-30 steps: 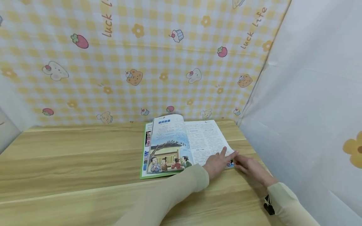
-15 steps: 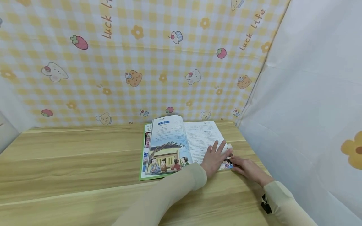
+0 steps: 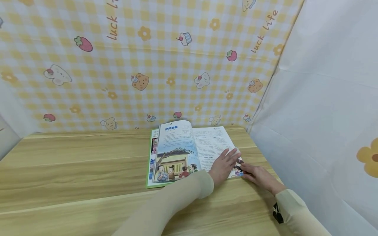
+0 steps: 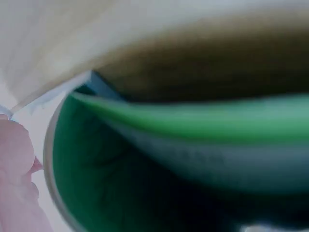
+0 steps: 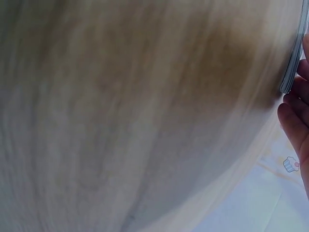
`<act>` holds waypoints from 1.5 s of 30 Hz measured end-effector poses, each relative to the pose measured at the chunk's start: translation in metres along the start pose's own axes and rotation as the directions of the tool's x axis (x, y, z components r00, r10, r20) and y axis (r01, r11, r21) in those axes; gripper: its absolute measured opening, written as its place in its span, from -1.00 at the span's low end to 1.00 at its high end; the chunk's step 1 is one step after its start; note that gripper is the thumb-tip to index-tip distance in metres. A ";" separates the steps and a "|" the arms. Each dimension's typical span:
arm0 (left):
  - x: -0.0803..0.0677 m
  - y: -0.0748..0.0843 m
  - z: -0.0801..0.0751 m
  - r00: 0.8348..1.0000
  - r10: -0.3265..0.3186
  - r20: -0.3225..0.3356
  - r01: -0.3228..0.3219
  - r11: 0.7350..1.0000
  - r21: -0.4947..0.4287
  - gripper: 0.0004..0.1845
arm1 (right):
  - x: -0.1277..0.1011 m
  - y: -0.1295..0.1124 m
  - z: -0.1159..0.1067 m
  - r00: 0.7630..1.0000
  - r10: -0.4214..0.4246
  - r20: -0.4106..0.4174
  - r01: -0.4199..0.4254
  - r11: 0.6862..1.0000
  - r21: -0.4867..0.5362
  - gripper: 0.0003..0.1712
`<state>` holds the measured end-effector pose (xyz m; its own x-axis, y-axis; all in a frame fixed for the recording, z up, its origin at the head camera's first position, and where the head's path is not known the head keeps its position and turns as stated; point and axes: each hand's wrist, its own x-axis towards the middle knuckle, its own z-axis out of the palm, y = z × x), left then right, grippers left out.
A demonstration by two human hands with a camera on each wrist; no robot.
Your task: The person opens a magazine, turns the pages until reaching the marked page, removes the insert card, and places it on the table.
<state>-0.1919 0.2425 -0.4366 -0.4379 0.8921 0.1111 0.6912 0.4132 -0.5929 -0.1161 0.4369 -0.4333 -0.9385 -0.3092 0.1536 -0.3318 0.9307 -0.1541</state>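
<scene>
An open magazine lies on the wooden table, its left pages arching up and its green cover edge showing at the left. My left hand lies across the lower part of the right page, fingers stretched out together. At that page's bottom right corner, beside a coloured picture, the fingers and thumb of my right hand pinch the magazine's edge. Up close in the left wrist view are the curved green cover pages. The right wrist view shows bent fingers against the page stack.
Wood-grained tabletop extends to the left and in front. Behind stands a yellow checked cloth, with a white sheet on the right side. A black clip hangs at the right sleeve.
My left hand has drawn back leftward from the page corner and lies flatter, its fingers closer together. The lifted corner has gone down, showing more of the picture. My right hand barely shifted.
</scene>
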 end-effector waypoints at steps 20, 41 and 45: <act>-0.009 -0.027 -0.009 0.977 0.041 0.211 -0.026 0.997 -0.070 -0.53 | -0.001 -0.002 -0.002 0.999 0.039 -0.013 -0.039 0.999 -0.021 -0.59; -0.061 -0.056 0.003 0.967 -0.063 0.247 0.158 0.910 -0.384 -0.32 | -0.001 -0.001 -0.001 0.999 0.032 0.019 -0.032 0.999 -0.007 -0.59; -0.073 -0.061 0.009 0.962 -0.091 0.256 0.204 0.864 -0.461 -0.25 | -0.001 -0.001 -0.001 1.000 0.028 0.012 -0.028 1.000 -0.009 -0.59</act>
<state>-0.2074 0.1510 -0.4163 -0.6314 0.7743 -0.0435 0.7726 0.6231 -0.1220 -0.1149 0.4362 -0.4320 -0.9486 -0.2849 0.1377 -0.3043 0.9407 -0.1497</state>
